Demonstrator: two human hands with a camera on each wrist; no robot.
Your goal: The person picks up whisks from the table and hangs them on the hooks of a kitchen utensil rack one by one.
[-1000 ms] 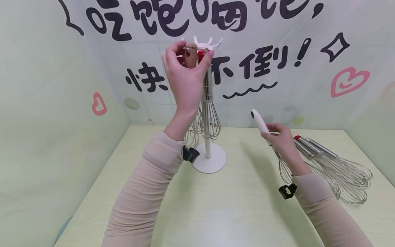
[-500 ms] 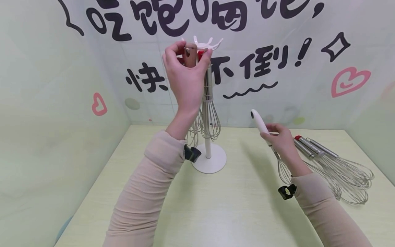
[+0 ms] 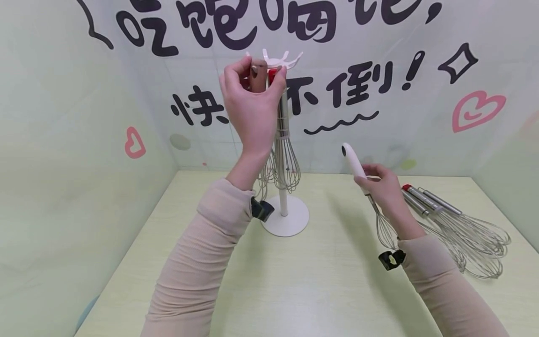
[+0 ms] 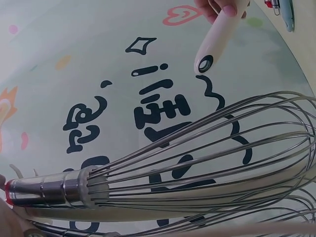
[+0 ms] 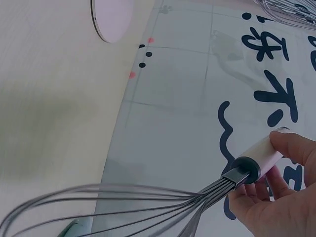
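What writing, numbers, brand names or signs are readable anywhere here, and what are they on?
"吃饱喝饱," – upper row on the backdrop; the tops are cut off in the head view.
"快…不倒!" – lower row, same backdrop; the left hand blocks one character, which I can't read with certainty in the wrist views.
No lettering I can make out on the white-handled whisk, other whisks or stand.

Head view bright, even, mostly sharp; light apparently from overhead. Soft shadows on tabletop beside both sleeves, faint pale glare near the middle. Wide-angle stretch toward edges. Wrist views dimmer, greyer; left one shows highlights on steel whisk handle, right one a diffuse tabletop shadow, left.
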